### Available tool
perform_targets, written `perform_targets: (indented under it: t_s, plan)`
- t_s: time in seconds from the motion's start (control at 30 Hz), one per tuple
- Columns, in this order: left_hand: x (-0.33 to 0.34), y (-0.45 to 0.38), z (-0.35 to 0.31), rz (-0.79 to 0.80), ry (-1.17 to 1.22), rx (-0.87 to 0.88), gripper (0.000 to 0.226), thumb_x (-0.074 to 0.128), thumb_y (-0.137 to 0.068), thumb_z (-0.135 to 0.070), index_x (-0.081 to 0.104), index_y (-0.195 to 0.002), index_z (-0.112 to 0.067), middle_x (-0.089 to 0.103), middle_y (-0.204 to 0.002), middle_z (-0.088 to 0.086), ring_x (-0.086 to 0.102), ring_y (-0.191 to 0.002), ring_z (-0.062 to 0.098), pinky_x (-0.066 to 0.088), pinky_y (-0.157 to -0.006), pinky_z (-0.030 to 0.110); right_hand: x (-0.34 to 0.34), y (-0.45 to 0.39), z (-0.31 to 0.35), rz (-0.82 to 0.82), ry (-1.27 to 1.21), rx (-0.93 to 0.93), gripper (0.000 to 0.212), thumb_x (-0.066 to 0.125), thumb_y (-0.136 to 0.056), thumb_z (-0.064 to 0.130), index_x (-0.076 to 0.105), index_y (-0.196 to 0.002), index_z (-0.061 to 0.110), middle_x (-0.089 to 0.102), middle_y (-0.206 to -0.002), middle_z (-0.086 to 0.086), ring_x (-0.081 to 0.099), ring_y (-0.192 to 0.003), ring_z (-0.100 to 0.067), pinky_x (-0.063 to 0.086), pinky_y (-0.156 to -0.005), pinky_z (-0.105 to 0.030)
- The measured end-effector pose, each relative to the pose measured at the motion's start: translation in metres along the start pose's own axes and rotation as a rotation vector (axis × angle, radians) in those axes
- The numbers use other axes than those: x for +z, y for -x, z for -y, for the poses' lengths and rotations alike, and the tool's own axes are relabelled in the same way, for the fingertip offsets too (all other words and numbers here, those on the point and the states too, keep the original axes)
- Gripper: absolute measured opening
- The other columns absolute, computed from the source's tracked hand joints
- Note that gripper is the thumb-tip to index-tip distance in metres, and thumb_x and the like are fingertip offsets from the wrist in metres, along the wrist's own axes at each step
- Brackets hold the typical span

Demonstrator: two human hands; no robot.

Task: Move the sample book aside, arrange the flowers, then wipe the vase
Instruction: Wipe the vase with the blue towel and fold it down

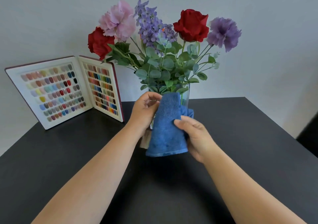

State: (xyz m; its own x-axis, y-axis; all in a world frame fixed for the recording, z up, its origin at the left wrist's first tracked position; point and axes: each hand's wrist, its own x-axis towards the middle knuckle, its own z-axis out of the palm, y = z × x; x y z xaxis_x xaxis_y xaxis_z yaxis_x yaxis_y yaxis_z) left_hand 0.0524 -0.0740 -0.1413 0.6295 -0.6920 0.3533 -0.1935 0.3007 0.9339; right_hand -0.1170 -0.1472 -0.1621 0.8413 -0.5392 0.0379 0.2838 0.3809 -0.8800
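A clear glass vase [185,93] stands mid-table, filled with red, pink and purple flowers [165,34] and green leaves. A blue cloth [166,129] hangs over the vase's front and hides most of the glass. My left hand [145,111] grips the vase's left side, its fingers at the cloth's upper edge. My right hand [194,134] holds the cloth against the vase from the lower right. The sample book [68,89] stands open at the back left, showing rows of coloured nail tips.
The black table [68,155] runs to a pale wall behind. Its right edge slants down at the right, with a dark shape [309,134] beyond it.
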Motion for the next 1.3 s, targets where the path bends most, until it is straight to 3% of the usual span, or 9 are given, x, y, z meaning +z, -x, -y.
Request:
perform_targets:
  t_s: [0.1, 0.2, 0.33, 0.47, 0.57, 0.7, 0.87, 1.17, 1.3]
  plan:
    - [-0.016, -0.003, 0.007, -0.23, -0.056, 0.037, 0.028, 0.063, -0.086, 0.0, 0.066, -0.083, -0.028, 0.069, -0.084, -0.013, 0.063, -0.08, -0.003, 0.046, -0.068, 0.009, -0.011, -0.006, 0.019, -0.324, 0.208, -0.239, 0.013, 0.076, -0.079, 0.018, 0.076, -0.092, 0.017, 0.075, -0.099, -0.007, 0.07, -0.097, -0.025, 0.056, -0.073, -0.03]
    - [-0.03, -0.009, 0.015, -0.351, -0.098, 0.012, 0.023, 0.063, -0.086, -0.005, 0.064, -0.088, -0.028, 0.066, -0.09, -0.01, 0.06, -0.076, -0.008, 0.043, -0.066, 0.004, -0.019, -0.018, 0.031, -0.646, 0.63, -0.492, 0.014, 0.069, -0.079, 0.038, 0.072, -0.093, 0.041, 0.065, -0.1, 0.014, 0.063, -0.094, -0.001, 0.054, -0.079, -0.026]
    - [-0.032, -0.021, 0.019, -0.373, -0.12, -0.013, 0.023, 0.067, -0.084, -0.026, 0.057, -0.103, -0.035, 0.058, -0.108, -0.017, 0.055, -0.079, -0.014, 0.039, -0.063, 0.001, -0.022, -0.042, 0.016, -0.763, 1.187, -0.861, 0.018, 0.065, -0.085, 0.033, 0.074, -0.101, 0.033, 0.054, -0.1, -0.001, 0.047, -0.097, -0.022, 0.036, -0.085, -0.037]
    - [-0.033, -0.039, 0.017, -0.243, -0.029, -0.041, 0.065, 0.067, -0.07, -0.059, 0.046, -0.126, -0.035, 0.049, -0.133, -0.013, 0.05, -0.113, -0.003, 0.037, -0.082, 0.014, -0.013, -0.067, -0.01, -0.674, 1.466, -0.998, 0.02, 0.076, -0.08, 0.02, 0.077, -0.1, 0.023, 0.059, -0.089, -0.012, 0.054, -0.081, -0.033, 0.04, -0.075, -0.045]
    - [-0.034, -0.053, 0.016, -0.11, -0.096, -0.043, 0.094, 0.065, -0.065, -0.072, 0.039, -0.141, -0.023, 0.045, -0.146, -0.004, 0.042, -0.131, 0.008, 0.035, -0.104, 0.027, -0.012, -0.079, -0.022, -0.632, 1.485, -0.945, 0.02, 0.075, -0.081, 0.029, 0.076, -0.101, 0.03, 0.059, -0.114, -0.016, 0.053, -0.104, -0.038, 0.037, -0.085, -0.049]
    - [-0.04, -0.073, 0.012, 0.043, -0.165, -0.046, 0.072, 0.067, -0.074, -0.061, 0.051, -0.133, -0.023, 0.06, -0.132, -0.01, 0.053, -0.12, -0.001, 0.04, -0.097, 0.025, -0.02, -0.083, -0.022, -0.558, 1.455, -0.928, 0.019, 0.07, -0.084, 0.034, 0.076, -0.103, 0.031, 0.049, -0.133, -0.019, 0.047, -0.121, -0.037, 0.037, -0.086, -0.049]
    - [-0.046, -0.086, 0.014, 0.062, -0.108, -0.084, 0.037, 0.076, -0.072, -0.033, 0.064, -0.106, -0.03, 0.073, -0.097, -0.02, 0.065, -0.091, -0.007, 0.046, -0.072, 0.009, -0.018, -0.094, -0.021, -0.547, 1.533, -1.015, 0.02, 0.07, -0.085, 0.027, 0.076, -0.104, 0.027, 0.056, -0.126, -0.02, 0.055, -0.109, -0.04, 0.04, -0.081, -0.048]
    - [-0.05, -0.095, 0.015, 0.1, -0.03, -0.085, 0.03, 0.084, -0.061, -0.029, 0.075, -0.09, -0.029, 0.076, -0.095, -0.01, 0.069, -0.093, 0.005, 0.051, -0.077, 0.016, -0.018, -0.103, -0.031, -0.175, 1.818, -1.189, 0.013, 0.074, -0.077, 0.023, 0.073, -0.079, 0.01, 0.067, -0.111, -0.016, 0.062, -0.085, -0.036, 0.042, -0.071, -0.043]
    - [-0.051, -0.096, 0.014, 0.109, -0.034, -0.115, 0.033, 0.084, -0.059, -0.031, 0.074, -0.091, -0.028, 0.076, -0.096, -0.009, 0.068, -0.093, 0.009, 0.046, -0.094, 0.033, -0.038, -0.099, -0.028, -0.139, 1.957, -1.178, 0.023, 0.067, -0.082, 0.031, 0.075, -0.1, 0.019, 0.068, -0.111, -0.013, 0.063, -0.084, -0.035, 0.043, -0.07, -0.042]
